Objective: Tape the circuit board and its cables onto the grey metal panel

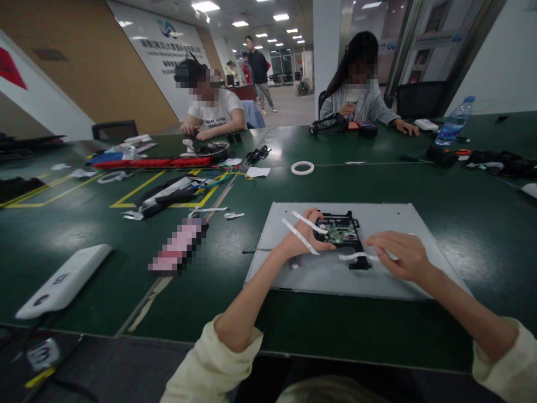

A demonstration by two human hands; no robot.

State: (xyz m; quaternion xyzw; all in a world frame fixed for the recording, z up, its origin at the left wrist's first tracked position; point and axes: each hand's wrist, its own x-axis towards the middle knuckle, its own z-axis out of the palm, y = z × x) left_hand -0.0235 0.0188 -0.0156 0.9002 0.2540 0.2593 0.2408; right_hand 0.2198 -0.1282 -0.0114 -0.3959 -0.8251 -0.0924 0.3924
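Note:
My left hand [305,235] grips the left side of a black plastic frame with a green circuit board [342,233]. Two white tape strips [300,236] lie stuck across the back of this hand, their ends sticking out. Another white tape strip [354,256] crosses the lower arm of the frame. Its right end meets the fingers of my right hand [400,254], which are bent together around it; the exact contact is partly hidden. Frame and board rest on a flat light-grey panel [394,221] on the table.
A pixelated phone [178,246] and white power bank [65,280] lie to the left. Beyond the panel is a tape roll [302,168]; a water bottle [455,122] stands far right. Cables and a red strip [151,163] lie far left. Two people sit opposite.

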